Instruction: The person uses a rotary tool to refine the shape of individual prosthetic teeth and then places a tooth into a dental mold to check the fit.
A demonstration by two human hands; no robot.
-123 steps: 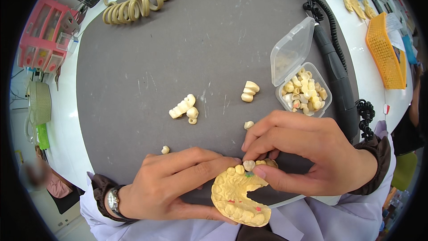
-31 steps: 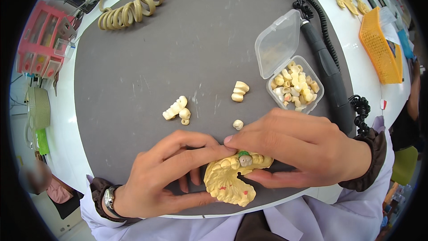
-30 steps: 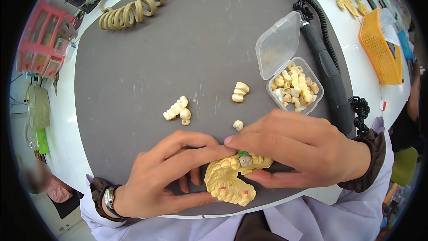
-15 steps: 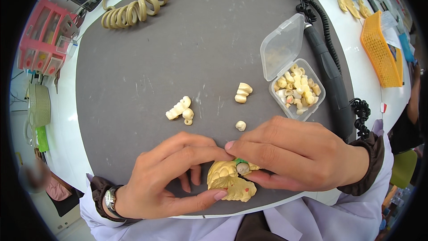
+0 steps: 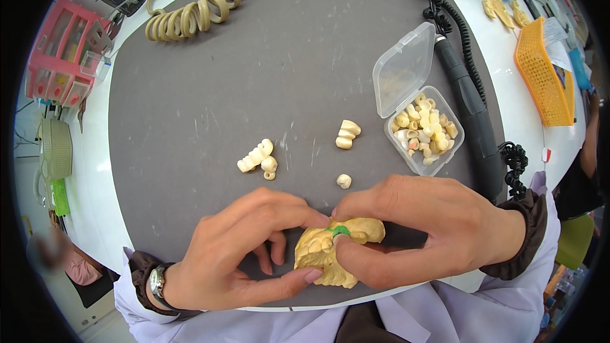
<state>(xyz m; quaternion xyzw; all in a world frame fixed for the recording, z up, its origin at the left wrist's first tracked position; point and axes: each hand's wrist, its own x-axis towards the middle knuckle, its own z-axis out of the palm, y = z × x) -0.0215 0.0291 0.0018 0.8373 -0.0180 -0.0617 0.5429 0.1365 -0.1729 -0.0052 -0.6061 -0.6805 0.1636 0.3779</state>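
A yellow plaster dental cast [image 5: 312, 249] sits low in the view, near the front edge of the mat. Around its left side my left hand [image 5: 244, 251] is closed, thumb on the near edge and a fingertip at the far edge. My right hand [image 5: 438, 228] grips the cast from the right. Its thumb presses beside a green patch [image 5: 340, 230] and covers the grey-white tooth there; the index fingertip rests at the far rim. Beyond the hands lie a single tooth crown [image 5: 344, 181], a short joined crown piece [image 5: 347, 134] and longer dental bridge pieces [image 5: 257, 157].
An open clear plastic box [image 5: 422, 130] of tooth crowns stands at the right, beside a black corded handpiece [image 5: 467, 101]. A beige coiled hose [image 5: 203, 13] lies at the far left. Pink drawers [image 5: 63, 51] and an orange basket [image 5: 543, 76] flank the grey mat [image 5: 190, 101].
My right thumb has moved onto the grey-white tooth by the green patch, hiding it. The cast's right end now shows between my right thumb and index finger. My left hand keeps its hold.
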